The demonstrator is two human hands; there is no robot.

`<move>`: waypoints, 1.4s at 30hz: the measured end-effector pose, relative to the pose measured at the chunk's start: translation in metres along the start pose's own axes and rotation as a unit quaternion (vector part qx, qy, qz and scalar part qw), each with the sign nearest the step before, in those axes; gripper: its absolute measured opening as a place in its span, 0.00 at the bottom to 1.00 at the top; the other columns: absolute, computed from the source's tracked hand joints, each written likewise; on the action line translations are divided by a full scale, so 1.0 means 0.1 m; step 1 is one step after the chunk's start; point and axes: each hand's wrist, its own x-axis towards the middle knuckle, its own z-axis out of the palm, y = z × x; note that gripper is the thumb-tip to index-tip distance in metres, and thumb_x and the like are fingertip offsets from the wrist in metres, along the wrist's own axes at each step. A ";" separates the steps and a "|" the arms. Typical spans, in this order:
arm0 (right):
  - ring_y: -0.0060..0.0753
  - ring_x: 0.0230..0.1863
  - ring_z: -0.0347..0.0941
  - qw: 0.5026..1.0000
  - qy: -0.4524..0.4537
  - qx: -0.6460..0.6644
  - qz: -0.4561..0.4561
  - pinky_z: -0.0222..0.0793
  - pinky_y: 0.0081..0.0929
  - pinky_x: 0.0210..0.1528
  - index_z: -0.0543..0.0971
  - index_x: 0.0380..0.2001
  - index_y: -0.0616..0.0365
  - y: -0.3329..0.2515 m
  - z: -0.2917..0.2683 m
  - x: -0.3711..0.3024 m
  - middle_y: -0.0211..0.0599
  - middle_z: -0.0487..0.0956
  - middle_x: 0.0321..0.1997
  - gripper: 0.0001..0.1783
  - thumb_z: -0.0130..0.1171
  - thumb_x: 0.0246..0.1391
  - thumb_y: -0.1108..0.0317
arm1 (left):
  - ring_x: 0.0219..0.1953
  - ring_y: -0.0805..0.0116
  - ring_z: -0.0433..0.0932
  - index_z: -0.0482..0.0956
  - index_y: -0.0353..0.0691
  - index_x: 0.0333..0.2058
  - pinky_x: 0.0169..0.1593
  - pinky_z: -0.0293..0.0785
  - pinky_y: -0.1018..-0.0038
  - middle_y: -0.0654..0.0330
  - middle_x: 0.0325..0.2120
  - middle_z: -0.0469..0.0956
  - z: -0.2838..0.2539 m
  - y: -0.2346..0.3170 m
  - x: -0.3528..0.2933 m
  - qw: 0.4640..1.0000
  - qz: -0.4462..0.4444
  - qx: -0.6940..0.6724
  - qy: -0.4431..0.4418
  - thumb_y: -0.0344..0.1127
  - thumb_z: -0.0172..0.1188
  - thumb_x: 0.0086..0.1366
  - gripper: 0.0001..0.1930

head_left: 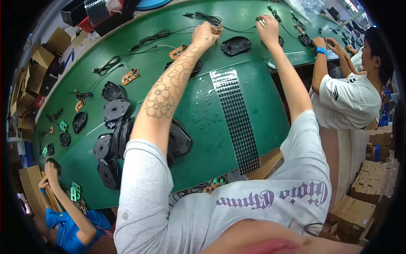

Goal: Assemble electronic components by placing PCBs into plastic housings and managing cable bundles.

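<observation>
Many brown cardboard boxes [40,57] are stacked along the left edge, beside the long green tabletop [203,127]. Near them, at the far corner, sits a black bin [74,10] with a clear bag [114,5] and a red thing in it. A person in a blue shirt [67,228] works at the lower left. Black mouse shells [114,139] lie in a pile on the tabletop, with small orange circuit boards [130,76] and black cables [152,38] farther back.

The left hand [206,34] is stretched far out, fingers pressed on an orange circuit board [218,29] at the back of the tabletop. A long sheet of little black dots [237,122] lies in the middle. One black mouse shell [237,45] sits between the two hands. The right hand [267,26] pinches a small part [261,21] joined to a thin black cable [241,28].

A person in a white shirt [347,101] sits at the right. More brown boxes [368,190] are piled low on the right, plain and square.
</observation>
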 end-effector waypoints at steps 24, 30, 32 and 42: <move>0.22 0.30 0.70 0.819 -0.401 0.401 0.088 0.66 0.17 0.34 0.84 0.31 0.60 -1.25 -1.74 -1.34 0.30 0.79 0.34 0.06 0.66 0.47 0.73 | 0.34 0.74 0.79 0.81 0.36 0.45 0.40 0.75 0.81 0.60 0.35 0.81 -0.89 0.23 -1.02 0.986 0.138 -0.090 -0.002 0.32 0.60 0.62 0.13; 0.25 0.31 0.69 0.838 -0.381 0.384 0.072 0.67 0.20 0.38 0.84 0.30 0.57 -1.32 -1.69 -1.33 0.30 0.78 0.33 0.06 0.66 0.47 0.70 | 0.33 0.73 0.80 0.82 0.34 0.41 0.38 0.78 0.79 0.58 0.35 0.83 -0.79 0.31 -1.12 0.973 0.064 -0.198 -0.103 0.33 0.58 0.61 0.12; 0.27 0.34 0.69 0.853 -0.371 0.362 0.059 0.67 0.21 0.40 0.85 0.30 0.56 -1.37 -1.68 -1.34 0.30 0.78 0.34 0.06 0.67 0.47 0.68 | 0.34 0.73 0.81 0.81 0.33 0.42 0.39 0.78 0.79 0.58 0.36 0.83 -0.76 0.29 -1.14 0.970 0.005 -0.201 -0.137 0.34 0.58 0.62 0.13; 0.35 0.43 0.67 0.852 -0.408 0.321 0.072 0.63 0.32 0.49 0.85 0.28 0.47 -1.50 -1.64 -1.37 0.29 0.77 0.34 0.05 0.66 0.46 0.62 | 0.34 0.72 0.81 0.77 0.33 0.48 0.39 0.79 0.80 0.56 0.38 0.82 -0.68 0.22 -1.20 0.937 -0.167 -0.277 -0.134 0.36 0.57 0.62 0.18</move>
